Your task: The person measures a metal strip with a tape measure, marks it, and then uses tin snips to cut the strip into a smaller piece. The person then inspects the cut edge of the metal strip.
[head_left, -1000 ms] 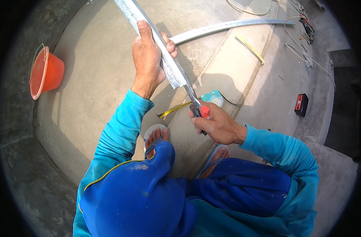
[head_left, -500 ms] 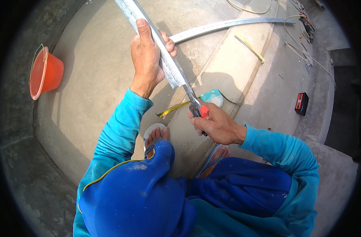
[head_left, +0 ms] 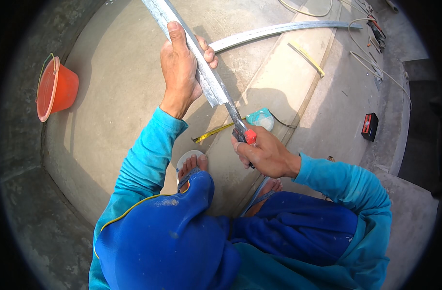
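Observation:
My left hand [head_left: 179,72] grips a galvanized metal channel [head_left: 209,79] that slants from the top edge toward my right hand, its thumb on top and fingers around the far side. The channel's near end looks ragged. My right hand [head_left: 269,153] is closed around red-and-black-handled snips [head_left: 250,137]. A narrow dark metal part runs from the snips to the channel's near end; where the tool's jaws stop and the channel begins is hard to make out. Just beyond my right hand lies a turquoise-and-white roundish thing [head_left: 260,119], with a yellow measuring tape [head_left: 213,133] stretched beside it.
Another long metal channel [head_left: 284,29] lies across the concrete floor [head_left: 129,63]. An orange bucket [head_left: 65,89] stands at the left wall. On the right are a yellow strip [head_left: 305,57], a black-and-red box [head_left: 370,127], a pale cable [head_left: 375,67] and a power tool [head_left: 377,36].
Almost nothing has changed. Both hands keep their grips, and the channel with the snips has shifted only very slightly.

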The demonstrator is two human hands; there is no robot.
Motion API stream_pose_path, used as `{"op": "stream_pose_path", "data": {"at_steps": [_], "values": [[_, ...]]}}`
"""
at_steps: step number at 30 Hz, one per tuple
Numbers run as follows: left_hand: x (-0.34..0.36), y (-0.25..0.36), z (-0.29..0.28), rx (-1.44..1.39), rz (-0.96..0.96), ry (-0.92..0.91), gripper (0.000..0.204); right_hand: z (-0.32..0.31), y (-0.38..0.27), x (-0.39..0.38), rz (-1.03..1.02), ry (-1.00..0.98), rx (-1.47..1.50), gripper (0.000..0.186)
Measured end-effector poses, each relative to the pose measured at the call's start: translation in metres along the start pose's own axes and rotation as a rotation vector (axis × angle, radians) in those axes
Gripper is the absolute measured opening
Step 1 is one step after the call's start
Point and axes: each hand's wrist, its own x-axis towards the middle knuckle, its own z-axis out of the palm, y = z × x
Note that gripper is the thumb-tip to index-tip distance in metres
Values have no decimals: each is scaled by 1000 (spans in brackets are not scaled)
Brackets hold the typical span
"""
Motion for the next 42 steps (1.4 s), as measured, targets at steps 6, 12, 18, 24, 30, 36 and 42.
{"op": "stream_pose_path", "data": {"at_steps": [6,12,18,24,30,36,42], "values": [[0,0,0,5,1,-3,62,2,1,-1,-14,27,-14,17],[2,-1,0,0,-4,-10,63,2,2,0,-5,38,-66,21],[1,-3,0,9,10,-7,62,-1,5,1,39,-24,-85,19],[1,-4,-1,14,12,4,62,2,5,2,-16,53,-106,26],[2,-4,-1,50,15,21,64,1,4,2,-20,75,-153,27],[0,-4,0,71,17,36,65,1,4,2,-7,99,-185,27],[0,-3,2,34,6,69,59,1,5,4,-38,129,-237,27]]}}
